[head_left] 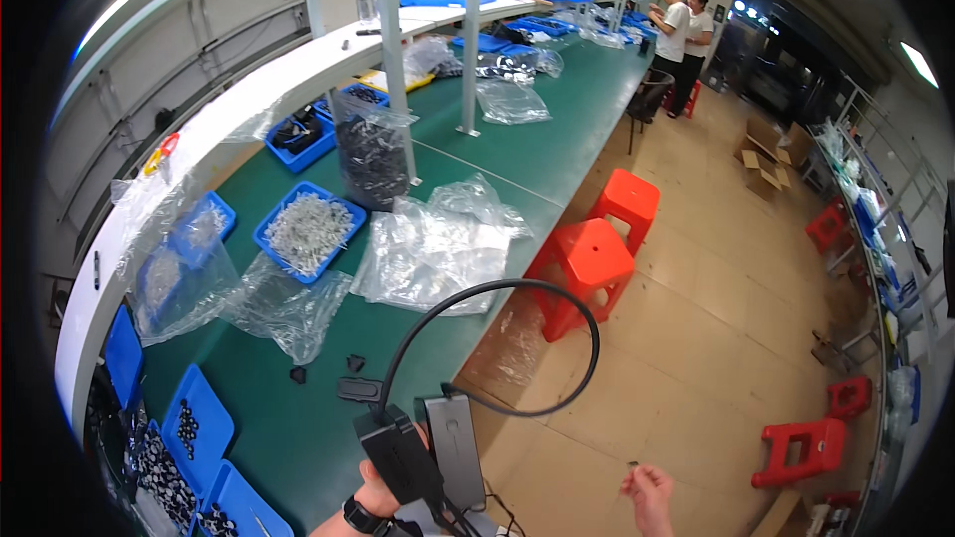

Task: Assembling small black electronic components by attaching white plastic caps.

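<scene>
My left hand (pixel 374 490), with a black watch on its wrist, is at the bottom centre, partly hidden behind a black box-shaped device (pixel 396 455). Its thumb and a fingertip show on either side of the device, closed round it. A thick black cable (pixel 587 363) arcs from the device to a grey flat box (pixel 456 449) right beside it. To the right, over the floor, my right hand (pixel 649 497) pinches a tiny dark piece too small to name. On the bench near the device lie a dark oblong part (pixel 359 390) and two small black pieces (pixel 355 364).
The green bench (pixel 328 338) holds a blue tray of clear parts (pixel 309 229), plastic bags (pixel 438 249), a bag of black parts (pixel 372 159) and blue bins of black parts (pixel 164 477). Red stools (pixel 595 254) stand along its edge. Two people (pixel 676 35) stand far back.
</scene>
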`<state>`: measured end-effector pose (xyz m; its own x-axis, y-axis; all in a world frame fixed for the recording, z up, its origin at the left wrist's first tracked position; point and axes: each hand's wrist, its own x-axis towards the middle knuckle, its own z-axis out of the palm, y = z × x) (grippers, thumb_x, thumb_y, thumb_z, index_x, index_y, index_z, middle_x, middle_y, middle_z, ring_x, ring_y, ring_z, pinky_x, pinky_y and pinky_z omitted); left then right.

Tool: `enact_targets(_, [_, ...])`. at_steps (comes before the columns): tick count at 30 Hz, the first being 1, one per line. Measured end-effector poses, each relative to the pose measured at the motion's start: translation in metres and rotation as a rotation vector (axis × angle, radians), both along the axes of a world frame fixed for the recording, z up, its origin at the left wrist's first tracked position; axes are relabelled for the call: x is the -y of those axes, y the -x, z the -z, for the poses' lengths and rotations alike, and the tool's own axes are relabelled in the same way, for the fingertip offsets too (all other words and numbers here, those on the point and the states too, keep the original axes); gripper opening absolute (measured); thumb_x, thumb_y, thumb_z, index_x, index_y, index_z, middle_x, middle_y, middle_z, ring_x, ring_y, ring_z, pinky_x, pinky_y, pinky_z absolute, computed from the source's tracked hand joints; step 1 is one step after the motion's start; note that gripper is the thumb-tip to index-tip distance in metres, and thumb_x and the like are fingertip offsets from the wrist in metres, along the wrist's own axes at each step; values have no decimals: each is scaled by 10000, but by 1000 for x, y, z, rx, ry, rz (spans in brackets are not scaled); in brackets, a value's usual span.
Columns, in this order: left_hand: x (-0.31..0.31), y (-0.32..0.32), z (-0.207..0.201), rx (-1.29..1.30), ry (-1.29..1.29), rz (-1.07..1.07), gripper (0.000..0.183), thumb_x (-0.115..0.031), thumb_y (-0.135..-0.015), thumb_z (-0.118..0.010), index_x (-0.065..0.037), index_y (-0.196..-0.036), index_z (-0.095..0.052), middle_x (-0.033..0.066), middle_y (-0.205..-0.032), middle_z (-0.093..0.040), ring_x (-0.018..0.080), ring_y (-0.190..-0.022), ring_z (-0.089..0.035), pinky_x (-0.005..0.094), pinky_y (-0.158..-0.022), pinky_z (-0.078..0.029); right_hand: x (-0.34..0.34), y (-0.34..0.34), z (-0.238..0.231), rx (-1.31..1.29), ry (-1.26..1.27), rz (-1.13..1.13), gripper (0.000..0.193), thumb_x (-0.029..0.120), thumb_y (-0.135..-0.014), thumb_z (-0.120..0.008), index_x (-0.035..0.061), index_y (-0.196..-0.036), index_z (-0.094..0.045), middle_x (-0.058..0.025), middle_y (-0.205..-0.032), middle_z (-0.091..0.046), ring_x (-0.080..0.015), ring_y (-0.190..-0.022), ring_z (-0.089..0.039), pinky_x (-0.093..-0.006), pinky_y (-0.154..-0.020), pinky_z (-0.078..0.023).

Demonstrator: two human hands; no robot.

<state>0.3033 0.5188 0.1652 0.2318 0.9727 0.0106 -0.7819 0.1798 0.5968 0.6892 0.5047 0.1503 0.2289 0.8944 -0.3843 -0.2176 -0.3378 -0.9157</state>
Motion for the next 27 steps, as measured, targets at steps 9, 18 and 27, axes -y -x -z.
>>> enact_targets(9, [-61,-12,-45,241,16,-144,643,-633,-647,-636,-113,-1007,-524,213,-1158,-493,483,-1053,-465,587,-873,-416,-152,-145,-71,445,-379,393,111,170,-869,-568,61,-861,-553,5,-679,-530,-64,-582,-499,-198,-524,-413])
enact_targets(18, [-162,7,86,146,139,-427,897,-702,-612,-590,-96,-1254,-431,194,-1264,-458,400,-1127,-461,522,-983,-346,-310,-275,-92,682,-348,553,159,202,-887,-549,44,-895,-546,10,-691,-521,-56,-539,-489,-192,-453,-399])
enact_targets(27, [-261,-143,30,408,469,-115,785,-486,-508,-756,-102,-1158,-541,52,-1133,-578,259,-1056,-499,432,-963,-337,-498,-38,-192,761,-609,-311,203,192,-881,-541,-7,-913,-568,-59,-756,-600,-106,-610,-572,-245,-517,-479])
